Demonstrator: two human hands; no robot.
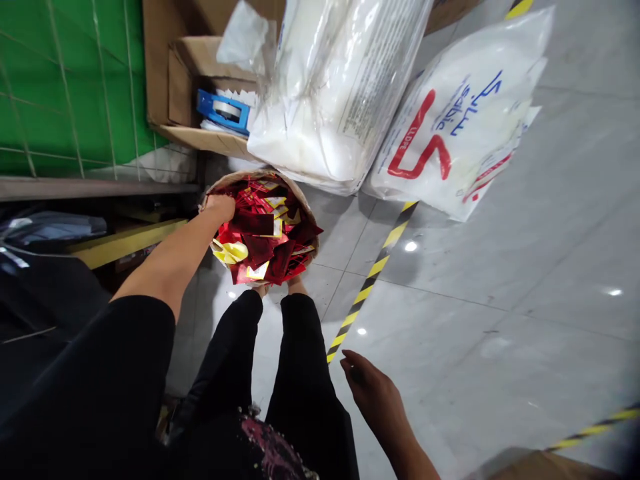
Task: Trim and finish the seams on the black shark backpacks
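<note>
A round bin (pixel 311 212) with a brownish rim stands on the floor in front of my feet. Red packets (pixel 260 247), some with yellow and white parts, fill it to the top. A yellow piece (pixel 231 252) lies among them at the near left. My left hand (pixel 220 206) is closed over the bin's left rim, its fingertips hidden. Out to the right, above the floor, hangs my right hand (pixel 373 388). Its fingers are loosely bent and a little apart, touching nothing, with no object visible in them.
Behind the bin are a cardboard box (pixel 165 87) with a blue tape dispenser (pixel 225 112), a large clear-wrapped white bundle (pixel 320 127) and a printed white sack (pixel 460 120). Yellow-black tape (pixel 373 280) crosses the floor. A yellow beam (pixel 127 241) lies left.
</note>
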